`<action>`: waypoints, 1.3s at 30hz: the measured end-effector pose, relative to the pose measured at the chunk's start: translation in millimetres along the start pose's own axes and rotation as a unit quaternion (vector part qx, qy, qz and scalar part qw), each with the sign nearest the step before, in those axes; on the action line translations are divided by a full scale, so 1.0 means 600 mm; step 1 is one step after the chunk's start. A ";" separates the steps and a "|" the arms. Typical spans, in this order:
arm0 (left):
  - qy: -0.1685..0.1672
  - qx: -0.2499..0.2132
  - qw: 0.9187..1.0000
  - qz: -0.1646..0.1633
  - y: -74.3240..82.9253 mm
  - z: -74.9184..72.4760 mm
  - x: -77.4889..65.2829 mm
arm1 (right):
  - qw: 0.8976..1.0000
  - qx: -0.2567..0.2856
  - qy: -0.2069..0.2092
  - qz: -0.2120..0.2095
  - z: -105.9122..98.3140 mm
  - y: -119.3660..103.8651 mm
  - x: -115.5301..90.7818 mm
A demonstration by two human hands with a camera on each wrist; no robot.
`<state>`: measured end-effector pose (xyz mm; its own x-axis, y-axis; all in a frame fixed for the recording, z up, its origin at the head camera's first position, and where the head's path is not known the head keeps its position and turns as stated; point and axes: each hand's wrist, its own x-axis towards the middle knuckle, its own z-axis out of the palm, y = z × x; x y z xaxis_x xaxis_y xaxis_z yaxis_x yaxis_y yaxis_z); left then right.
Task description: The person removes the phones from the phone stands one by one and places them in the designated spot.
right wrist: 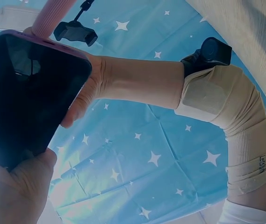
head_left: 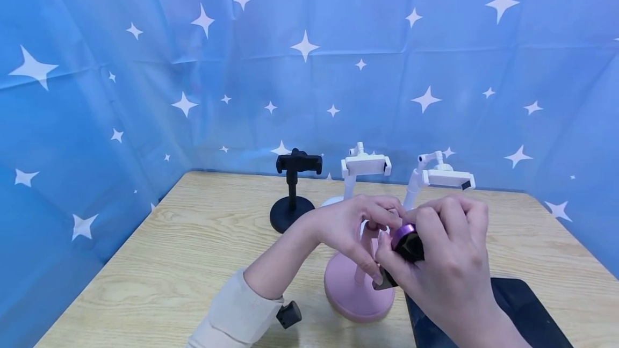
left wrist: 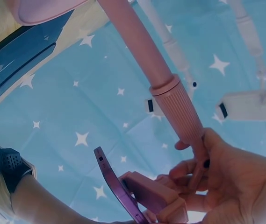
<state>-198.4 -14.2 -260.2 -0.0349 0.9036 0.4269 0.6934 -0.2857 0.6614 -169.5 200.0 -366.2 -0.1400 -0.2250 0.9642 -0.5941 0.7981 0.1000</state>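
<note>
A pink phone stand (head_left: 359,297) stands on the table, its ribbed stem (left wrist: 179,109) showing in the left wrist view. My left hand (head_left: 345,227) curls its fingers round the narrow arm just above that stem. In my right hand (head_left: 450,256) is a purple-edged smartphone (right wrist: 34,93), its dark screen facing the right wrist camera. The pink holder (left wrist: 158,196) of the stand lies right against the phone's back in the left wrist view. From the head camera, both hands hide most of the phone and the holder.
Behind the hands stand a black phone stand (head_left: 292,214) and two white phone stands, one in the middle (head_left: 366,165) and one at the right (head_left: 447,178). A black tablet-like slab (head_left: 527,310) lies on the wooden table (head_left: 193,246) by the right forearm. A star-patterned curtain surrounds the table.
</note>
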 end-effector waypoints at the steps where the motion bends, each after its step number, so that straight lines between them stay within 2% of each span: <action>1: -0.001 0.000 1.000 0.001 0.000 0.000 0.000 | 1.000 0.002 0.001 -0.001 -0.002 -0.001 0.001; 7: -0.006 0.001 1.000 0.005 0.001 0.000 0.001 | 1.000 0.007 -0.006 -0.007 -0.017 -0.018 0.023; 11: -0.005 0.000 1.000 0.000 0.003 0.000 0.001 | 1.000 0.014 -0.014 -0.004 -0.021 -0.020 0.026; 18: -0.004 0.008 1.000 -0.019 0.005 0.002 -0.003 | 0.999 0.034 -0.013 -0.001 -0.013 -0.004 0.007; 28: -0.003 0.038 0.999 -0.025 0.007 0.003 -0.009 | 0.997 0.072 0.003 0.012 -0.001 0.027 -0.019; 36: 0.007 0.028 0.999 -0.027 0.004 0.010 -0.014 | 0.996 0.088 -0.004 0.029 -0.002 0.046 -0.029; 39: 0.011 0.027 0.999 -0.043 0.004 0.014 -0.017 | 0.993 0.106 -0.004 0.043 -0.003 0.055 -0.034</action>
<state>-190.3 -21.7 -267.9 -0.1105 0.9168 0.3838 0.7254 -0.1895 0.6617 -184.9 232.1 -382.2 -0.2037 -0.1655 0.9649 -0.7332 0.6790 -0.0384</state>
